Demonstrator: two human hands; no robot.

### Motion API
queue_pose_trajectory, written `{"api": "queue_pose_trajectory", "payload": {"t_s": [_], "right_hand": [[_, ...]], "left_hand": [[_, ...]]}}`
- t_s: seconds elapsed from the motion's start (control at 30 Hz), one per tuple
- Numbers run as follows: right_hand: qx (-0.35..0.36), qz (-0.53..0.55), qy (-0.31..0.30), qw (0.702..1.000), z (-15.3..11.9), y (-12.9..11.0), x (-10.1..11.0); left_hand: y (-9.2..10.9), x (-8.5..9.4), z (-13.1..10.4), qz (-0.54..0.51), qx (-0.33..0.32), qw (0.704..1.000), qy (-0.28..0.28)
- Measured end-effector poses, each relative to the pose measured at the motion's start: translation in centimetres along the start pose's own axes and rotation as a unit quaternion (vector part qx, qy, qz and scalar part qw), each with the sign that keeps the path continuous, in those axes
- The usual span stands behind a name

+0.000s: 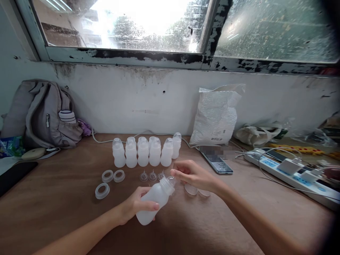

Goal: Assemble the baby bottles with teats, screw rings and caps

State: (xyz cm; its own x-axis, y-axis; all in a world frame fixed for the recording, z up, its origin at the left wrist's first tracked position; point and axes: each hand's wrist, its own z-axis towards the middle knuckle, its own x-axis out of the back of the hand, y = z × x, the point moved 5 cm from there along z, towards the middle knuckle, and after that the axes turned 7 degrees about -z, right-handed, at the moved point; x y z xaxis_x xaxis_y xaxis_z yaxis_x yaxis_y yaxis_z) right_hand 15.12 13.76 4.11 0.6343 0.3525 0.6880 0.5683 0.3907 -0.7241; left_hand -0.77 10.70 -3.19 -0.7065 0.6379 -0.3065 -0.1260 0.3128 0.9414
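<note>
Bottle (155, 200) lies tilted in your left hand (135, 207), fingers wrapped round its body, just above the table (66, 198). Your right hand (192, 175) pinches at its open neck (what it holds, if anything, is unclear). Behind stand six finished bottles (146, 152).

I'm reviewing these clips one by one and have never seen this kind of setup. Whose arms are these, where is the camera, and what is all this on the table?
There is no machine here. The single picture comes from a camera worn on a person's head, looking forward and down, so the two bare arms are that person's own. The left hand grips a white plastic bottle, tilted, with its open neck toward the right hand, whose fingertips are at the neck. On the brown table stand six capped bottles in a row. In front lie three loose rings, three small clear teats and clear caps. Further off are a grey backpack, a white bag, a phone and a power strip.
</note>
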Motion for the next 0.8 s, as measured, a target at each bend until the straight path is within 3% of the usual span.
{"api": "queue_pose_trajectory", "payload": {"t_s": [0.17,0.33,0.5,0.6,0.7,0.8], "right_hand": [[0.015,-0.004,-0.043,0.999,-0.2,-0.4,0.2],[0.026,-0.036,0.007,0.999,0.0,-0.2,-0.2],[0.036,0.024,0.010,0.999,-0.1,-0.2,-0.3],[0.036,0.040,0.045,0.998,0.0,-0.1,-0.3],[0.029,0.139,0.068,0.988,0.2,-0.2,-0.8],[0.034,0.312,-0.030,0.949,0.3,-1.1,-3.0]], "left_hand": [[0.1,-0.2,0.0,0.005,0.007,1.000,-0.009],[-0.1,-0.1,-0.1,-0.008,0.002,1.000,-0.008],[-0.3,0.2,0.1,-0.019,0.001,1.000,-0.004],[-0.3,0.2,0.1,-0.015,-0.001,1.000,-0.002],[-0.4,-0.2,-0.2,-0.052,0.002,0.999,0.001],[-0.5,-1.3,-0.6,-0.118,0.018,0.992,-0.033]]}}
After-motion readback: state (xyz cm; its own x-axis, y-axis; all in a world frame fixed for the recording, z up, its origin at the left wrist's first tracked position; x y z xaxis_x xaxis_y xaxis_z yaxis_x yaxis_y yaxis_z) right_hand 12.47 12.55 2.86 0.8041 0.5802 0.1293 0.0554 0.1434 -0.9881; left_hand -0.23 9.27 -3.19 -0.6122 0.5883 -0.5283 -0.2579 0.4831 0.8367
